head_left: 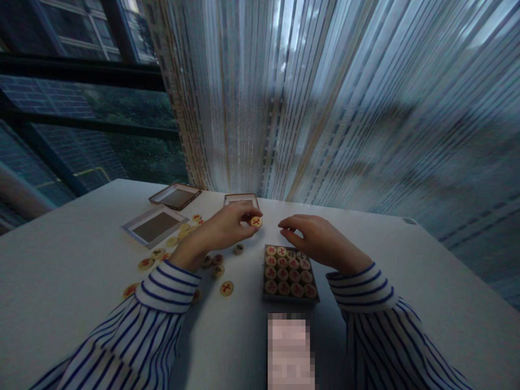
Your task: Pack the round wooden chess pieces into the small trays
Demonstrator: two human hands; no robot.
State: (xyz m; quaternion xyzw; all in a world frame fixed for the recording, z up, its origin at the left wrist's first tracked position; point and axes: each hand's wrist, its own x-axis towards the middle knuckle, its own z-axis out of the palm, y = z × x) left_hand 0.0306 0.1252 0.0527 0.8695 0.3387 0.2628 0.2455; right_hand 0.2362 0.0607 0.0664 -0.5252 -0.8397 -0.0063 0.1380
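Between the thumb and fingers of my left hand is a round chess piece with a red character facing me. My right hand hovers just above the far right part of a square box, its thumb and fingertips apart and nothing seen between them. Rows of round pieces with red and dark characters fill the box. Loose pieces lie on the white table around and left of my left forearm, among them a red-marked one and a dark-marked one.
A pale frame-like tray and a brown-rimmed lid lie at the back left of the table. Another shallow tray is behind my left hand. A pixelated pink object is in front of the box. Curtain and window stand beyond.
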